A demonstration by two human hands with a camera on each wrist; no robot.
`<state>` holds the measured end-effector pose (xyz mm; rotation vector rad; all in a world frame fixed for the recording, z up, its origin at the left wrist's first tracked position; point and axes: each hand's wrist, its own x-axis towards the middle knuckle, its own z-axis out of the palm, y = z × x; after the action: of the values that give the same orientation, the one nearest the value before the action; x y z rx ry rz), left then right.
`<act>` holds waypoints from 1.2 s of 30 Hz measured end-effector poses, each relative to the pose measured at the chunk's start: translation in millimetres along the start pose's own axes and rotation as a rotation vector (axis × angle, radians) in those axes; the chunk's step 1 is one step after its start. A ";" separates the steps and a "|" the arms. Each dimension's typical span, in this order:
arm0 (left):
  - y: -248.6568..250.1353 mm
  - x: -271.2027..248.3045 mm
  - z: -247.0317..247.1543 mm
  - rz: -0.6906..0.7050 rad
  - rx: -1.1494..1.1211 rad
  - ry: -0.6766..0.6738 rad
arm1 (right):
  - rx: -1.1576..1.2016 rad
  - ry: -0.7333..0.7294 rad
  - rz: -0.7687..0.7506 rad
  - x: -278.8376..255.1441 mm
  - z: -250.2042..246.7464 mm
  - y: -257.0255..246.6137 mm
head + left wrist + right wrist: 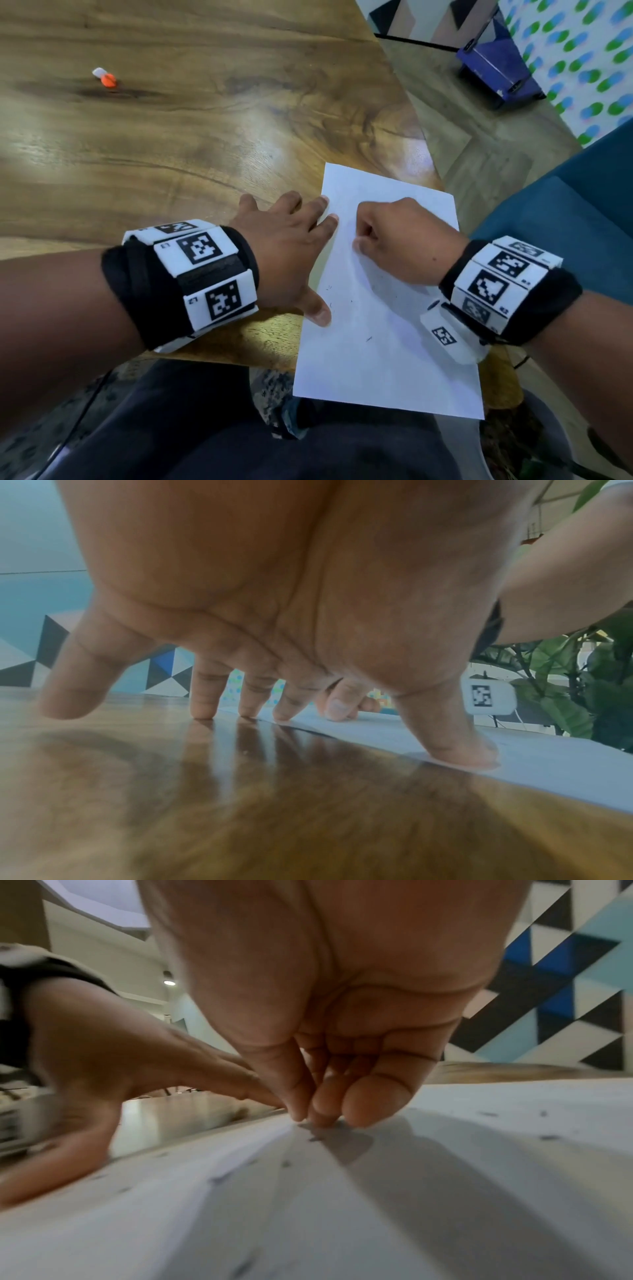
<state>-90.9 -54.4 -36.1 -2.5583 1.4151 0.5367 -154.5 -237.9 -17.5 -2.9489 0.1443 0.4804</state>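
A white sheet of paper [387,342] lies at the near right corner of the wooden table [205,137], its near end hanging past the table's edge. Small dark specks dot the paper [342,1204]. My left hand [308,260] is spread, with straight fingers and thumb pressing the sheet's left edge; the left wrist view shows its fingertips [246,710] down at the paper [548,756] border. My right hand [370,240] is curled over the sheet's upper middle. Its thumb and fingertips [318,1112] are bunched together touching the paper, with no object visible between them.
A small orange and white object [106,78] lies far off to the left on the table. On the floor beyond the table's right edge stands a blue box [496,75]. A teal seat [565,212] is at my right, and a leafy plant [582,696] stands beyond.
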 end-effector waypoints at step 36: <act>-2.1 2.2 1.5 -0.030 -0.042 -0.019 | 0.061 0.010 -0.100 -7.4 1.5 -31.8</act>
<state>-88.4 -54.6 -38.4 -2.5954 1.3715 0.5910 -158.2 -205.8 -12.3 -2.8829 0.0119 0.4389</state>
